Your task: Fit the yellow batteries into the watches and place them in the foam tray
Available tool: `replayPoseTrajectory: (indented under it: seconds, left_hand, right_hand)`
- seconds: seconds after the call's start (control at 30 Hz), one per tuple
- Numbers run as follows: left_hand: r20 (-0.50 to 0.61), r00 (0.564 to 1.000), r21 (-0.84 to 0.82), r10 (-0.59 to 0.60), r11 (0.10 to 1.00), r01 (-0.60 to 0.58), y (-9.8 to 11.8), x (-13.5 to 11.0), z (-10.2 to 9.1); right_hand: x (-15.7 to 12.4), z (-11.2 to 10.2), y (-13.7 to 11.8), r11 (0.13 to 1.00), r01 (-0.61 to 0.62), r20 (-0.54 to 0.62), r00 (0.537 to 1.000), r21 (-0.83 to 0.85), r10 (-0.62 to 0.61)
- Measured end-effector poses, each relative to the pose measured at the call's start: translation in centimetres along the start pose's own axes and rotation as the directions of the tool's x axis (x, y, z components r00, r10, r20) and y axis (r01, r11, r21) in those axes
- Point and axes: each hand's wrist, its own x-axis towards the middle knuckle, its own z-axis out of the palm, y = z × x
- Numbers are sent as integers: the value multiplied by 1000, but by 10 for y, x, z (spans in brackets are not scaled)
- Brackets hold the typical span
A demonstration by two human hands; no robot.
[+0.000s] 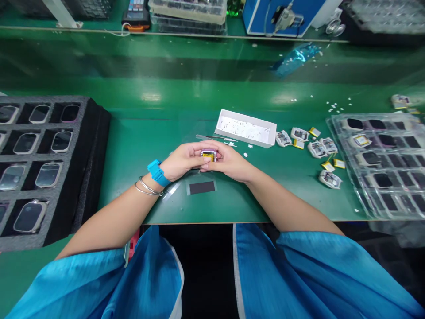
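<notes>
Both my hands meet over the middle of the green bench. My left hand (184, 160) and my right hand (229, 163) together hold a small watch case (208, 155) with a yellow part showing inside it. Fingers of both hands wrap its sides. A turquoise watch and thin bangles sit on my left wrist. A dark rectangular pad (202, 187) lies on the bench just below the hands. Tweezers (212, 138) lie just beyond them.
A black foam tray (84, 133) with several watch cases fills the left. A white box (246, 128) sits beyond the hands. Several loose cases and yellow parts (317, 148) lie to the right, beside a clear plastic tray (381, 168). Equipment lines the far shelf.
</notes>
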Motion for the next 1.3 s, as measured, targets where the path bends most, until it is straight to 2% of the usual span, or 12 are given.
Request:
replayPoseTrajectory:
  seconds: [0.3,0.67,0.93,1.0,1.1,1.2,1.3]
  left_hand:
    - [-39,998,99,58,994,-54,-3,3,-2]
    - [-58,994,114,89,990,-82,-1,1,-2]
    - [-82,995,55,53,997,-49,1,1,-3]
    - [-117,993,24,29,999,-26,3,0,-3]
    - [-222,975,-58,-1,998,-12,9,0,-5]
    - [-341,940,-153,13,986,-69,14,1,-7]
    - [-402,914,-145,64,981,-132,15,3,-12]
  right_hand:
    - [3,3,7,999,3,-19,1000,46,-2]
    - [3,9,8,997,5,-59,998,80,0]
    - [6,7,8,997,70,-77,994,-25,-72]
    - [5,6,5,997,71,-101,992,-41,-75]
    - [5,3,3,998,46,-141,989,33,-41]
    - [6,-1,3,994,26,-204,979,102,-4]
    - [8,-4,4,994,3,-265,964,106,25]
